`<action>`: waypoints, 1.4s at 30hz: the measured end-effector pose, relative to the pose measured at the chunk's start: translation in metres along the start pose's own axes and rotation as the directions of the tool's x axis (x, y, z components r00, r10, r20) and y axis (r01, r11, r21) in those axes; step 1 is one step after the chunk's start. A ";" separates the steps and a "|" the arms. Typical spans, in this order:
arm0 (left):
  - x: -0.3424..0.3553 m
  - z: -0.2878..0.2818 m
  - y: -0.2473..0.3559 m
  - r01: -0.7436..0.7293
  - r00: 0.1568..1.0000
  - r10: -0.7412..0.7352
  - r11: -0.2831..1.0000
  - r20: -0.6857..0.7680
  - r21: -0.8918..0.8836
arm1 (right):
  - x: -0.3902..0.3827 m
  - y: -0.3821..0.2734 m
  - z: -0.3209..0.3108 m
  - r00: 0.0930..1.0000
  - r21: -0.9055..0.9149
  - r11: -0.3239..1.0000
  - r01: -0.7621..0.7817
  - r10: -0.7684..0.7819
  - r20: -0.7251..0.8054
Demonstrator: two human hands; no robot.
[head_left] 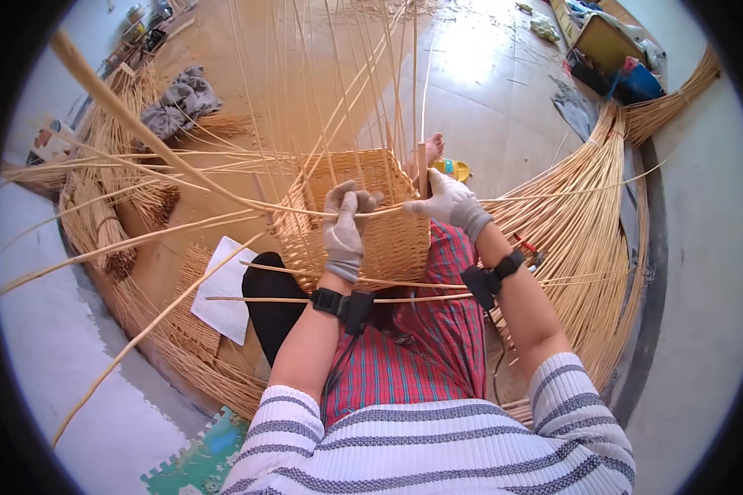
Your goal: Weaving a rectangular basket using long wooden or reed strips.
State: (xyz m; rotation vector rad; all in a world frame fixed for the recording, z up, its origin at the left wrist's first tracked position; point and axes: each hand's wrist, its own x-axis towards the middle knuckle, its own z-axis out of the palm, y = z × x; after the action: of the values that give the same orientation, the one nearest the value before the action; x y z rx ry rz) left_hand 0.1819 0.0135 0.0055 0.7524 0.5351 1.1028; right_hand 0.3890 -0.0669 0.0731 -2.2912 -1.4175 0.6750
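A half-woven wicker basket (392, 247) rests against my lap, with thin upright stakes (305, 74) rising from its far sides. A long willow rod (165, 157) runs from the upper left across the near side of the basket. My left hand (344, 227), in a pale glove, is closed around this rod at the basket wall. Farther right, my gloved right hand (454, 202) pinches the same rod by the basket's corner, beside a thick wooden corner post (422, 169). Other loose rods (132, 243) stick out to the left of the basket.
A large fan of rods (578, 214) lies on the right, and tied bundles (111, 206) line the left wall. A white sheet (223, 293) lies over a woven panel (194, 285). Grey cloth (182, 103), a blue container (636, 82) and a green foam mat (198, 454) are around me.
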 end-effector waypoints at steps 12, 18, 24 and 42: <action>0.095 0.134 0.029 -0.561 0.823 -0.015 0.141 0.568 0.816 | 0.010 -0.017 0.060 0.840 -0.074 0.979 -0.192 0.125 -0.527; 0.001 0.075 0.055 -0.603 0.674 -0.243 0.366 0.698 0.709 | 0.037 0.002 0.068 0.871 0.029 0.968 -0.248 0.236 -0.431; -0.086 -0.079 0.119 -0.500 0.767 -0.561 -0.219 0.311 0.838 | 0.007 -0.022 0.055 0.745 0.042 0.997 -0.063 0.075 -0.663; -0.051 -0.078 0.136 -0.365 0.931 0.053 0.090 0.362 0.927 | -0.091 -0.064 0.024 0.900 0.857 0.287 0.427 -0.042 -0.434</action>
State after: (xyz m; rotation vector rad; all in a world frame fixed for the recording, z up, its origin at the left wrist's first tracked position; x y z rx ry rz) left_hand 0.0264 0.0219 0.0606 2.2603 1.0016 0.7351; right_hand 0.2938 -0.1200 0.1067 -1.0940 -0.7639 0.6951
